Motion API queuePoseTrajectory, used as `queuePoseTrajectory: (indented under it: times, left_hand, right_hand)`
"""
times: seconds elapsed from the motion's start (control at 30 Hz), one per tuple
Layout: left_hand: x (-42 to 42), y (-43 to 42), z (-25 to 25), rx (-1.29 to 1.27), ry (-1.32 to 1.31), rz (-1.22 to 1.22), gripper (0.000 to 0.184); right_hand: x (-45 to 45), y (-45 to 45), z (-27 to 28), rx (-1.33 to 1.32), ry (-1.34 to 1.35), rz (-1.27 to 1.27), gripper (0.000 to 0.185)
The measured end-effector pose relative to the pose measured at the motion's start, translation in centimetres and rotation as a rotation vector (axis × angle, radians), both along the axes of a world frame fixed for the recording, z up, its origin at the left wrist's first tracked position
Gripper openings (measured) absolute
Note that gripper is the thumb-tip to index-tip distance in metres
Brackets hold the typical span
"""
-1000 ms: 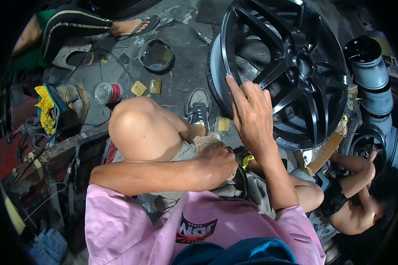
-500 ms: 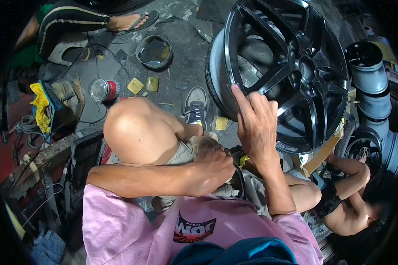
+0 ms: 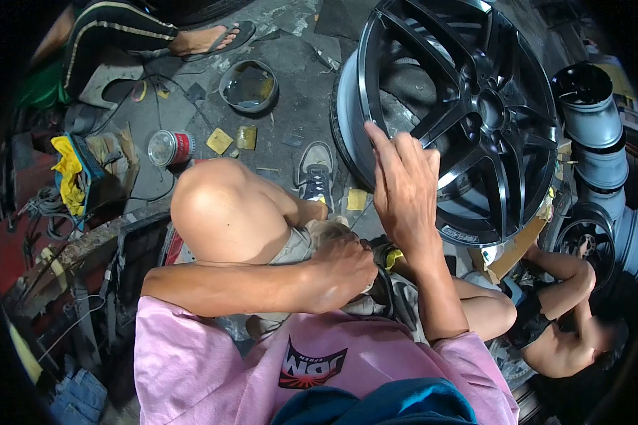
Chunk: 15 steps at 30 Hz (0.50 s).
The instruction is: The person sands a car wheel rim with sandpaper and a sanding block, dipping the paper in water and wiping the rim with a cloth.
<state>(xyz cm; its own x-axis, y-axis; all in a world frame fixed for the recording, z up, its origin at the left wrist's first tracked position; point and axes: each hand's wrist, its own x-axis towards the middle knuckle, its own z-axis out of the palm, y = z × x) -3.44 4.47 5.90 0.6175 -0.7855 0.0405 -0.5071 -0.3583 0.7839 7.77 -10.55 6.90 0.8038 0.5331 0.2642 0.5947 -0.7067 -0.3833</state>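
Observation:
A large black spoked wheel rim (image 3: 490, 110) leans in front of me at the right, glossy along its outer lip. My right hand (image 3: 406, 180) is at the near left edge of this rim, index finger extended to the lip and other fingers bent. Its palm side and thumb are hidden, so anything pinched there does not show. My left hand (image 3: 344, 263) rests curled in my lap over the beige shorts, with its fingertips out of sight.
A tub of dark liquid (image 3: 249, 86), yellow sanding pads (image 3: 220, 141) and a red-labelled can (image 3: 170, 147) are on the floor. Several grey rims (image 3: 594, 120) stack at the right. Another person's foot (image 3: 209, 40) is at the top left; a seated person (image 3: 556, 347) is lower right.
My right hand has shifted slightly left and upward along the rim's lip. My left hand stays in my lap.

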Motion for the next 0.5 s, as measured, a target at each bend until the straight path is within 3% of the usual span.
queuePoseTrajectory:
  times: [0.23, 0.3, 0.5]
  left_hand:
    - [0.9, -0.5, 1.2, 0.147, 0.088, -0.108, 0.017]
    - [1.4, -0.2, 2.1, 0.219, 0.233, -0.154, 0.017]
    - [1.6, -0.3, 2.2, 0.228, 0.275, -0.172, 0.019]
  right_hand:
    - [0.0, -0.3, -0.4, -0.005, -0.001, 0.001, 0.043]
    - [0.2, 0.2, -0.3, 0.003, -0.022, 0.004, 0.043]
    - [-1.0, -1.4, -0.4, -0.054, 0.007, -0.013, 0.044]
